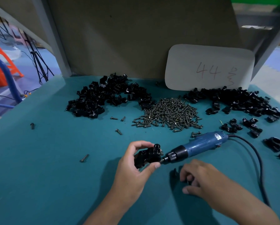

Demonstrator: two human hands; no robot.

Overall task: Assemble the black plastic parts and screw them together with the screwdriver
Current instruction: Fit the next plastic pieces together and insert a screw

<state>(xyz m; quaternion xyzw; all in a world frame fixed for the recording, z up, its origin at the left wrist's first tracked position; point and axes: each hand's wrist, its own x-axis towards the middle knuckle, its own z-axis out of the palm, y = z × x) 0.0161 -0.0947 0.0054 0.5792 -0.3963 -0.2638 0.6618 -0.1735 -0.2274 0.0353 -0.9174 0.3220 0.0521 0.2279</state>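
Black plastic assembly [148, 157] gripped in left hand [132, 166] above teal table [55, 184], touching bit of blue screwdriver [199, 145] lying alongside. Right hand [199, 181] on table, fingers curled; contents not discernible. Screw pile [168, 114] between two part heaps.

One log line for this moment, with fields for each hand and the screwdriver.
left hand: holds black part | right hand: on table, fingers curled, contents unclear | screwdriver: lying on table, tip at part
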